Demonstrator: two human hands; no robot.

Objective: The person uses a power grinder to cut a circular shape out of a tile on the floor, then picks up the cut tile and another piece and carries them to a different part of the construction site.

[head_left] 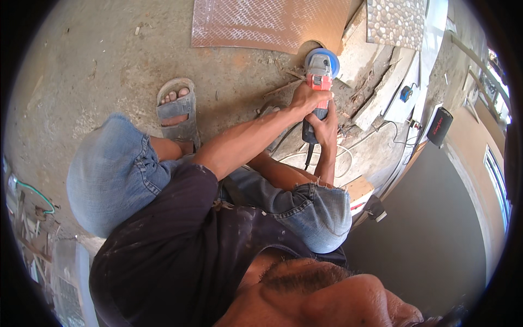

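Both my hands grip a red and grey angle grinder (318,82) with a blue disc (330,58). My left hand (310,98) is closed round the front part of its body. Behind it my right hand (325,129) wraps the dark rear handle, where the cord comes out. The disc overlaps the lower right edge of a brown sheet (261,22) with a white pattern, beside a rounded notch in that edge. Whether the disc touches the sheet, I cannot tell.
A pebble-patterned sheet (396,24) and broken pale boards (381,87) lie to the right. A blue tape measure (406,94) rests on a white panel. The cord (344,163) curls across the floor near my feet. A dark box-shaped object (439,126) stands by the grey wall (419,218).
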